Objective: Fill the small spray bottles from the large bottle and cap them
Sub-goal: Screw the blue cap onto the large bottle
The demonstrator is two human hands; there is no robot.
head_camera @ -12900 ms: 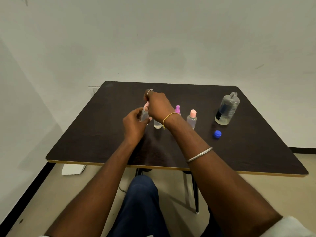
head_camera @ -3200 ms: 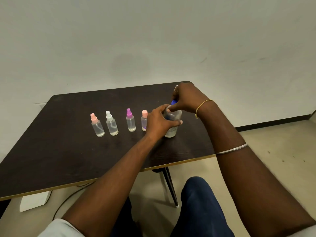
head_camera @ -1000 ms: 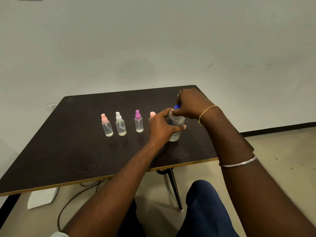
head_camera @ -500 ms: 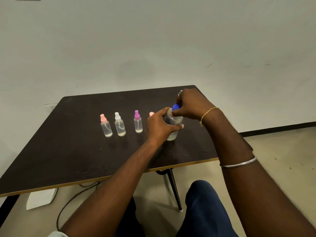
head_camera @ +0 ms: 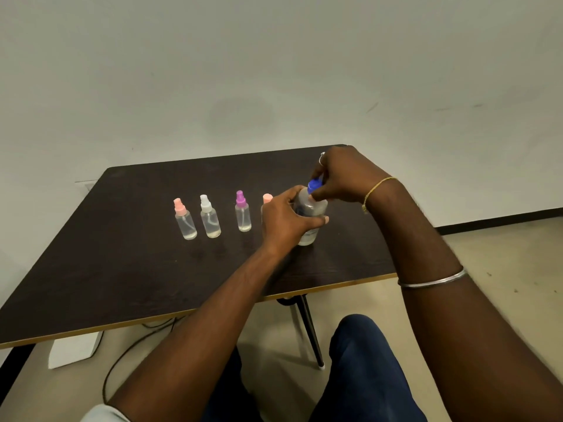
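The large clear bottle (head_camera: 310, 214) stands on the dark table (head_camera: 122, 269). My left hand (head_camera: 285, 219) grips its body. My right hand (head_camera: 342, 175) pinches the blue cap (head_camera: 314, 186) on its neck. To the left stands a row of small capped spray bottles holding clear liquid: one with a pink cap (head_camera: 185, 222), one with a white cap (head_camera: 209, 219), one with a purple cap (head_camera: 242, 214). A fourth, with a pink cap (head_camera: 267, 198), is mostly hidden behind my left hand.
The table's front edge (head_camera: 182, 313) runs with a light trim; its right corner lies just beyond the large bottle. A black table leg (head_camera: 309, 327), a cable (head_camera: 128, 351) and a white box (head_camera: 73, 350) are on the floor below. My knees are under the table.
Both hands stay on the large bottle and its blue cap; the right hand's grip on the cap has shifted slightly. The small bottles have not moved.
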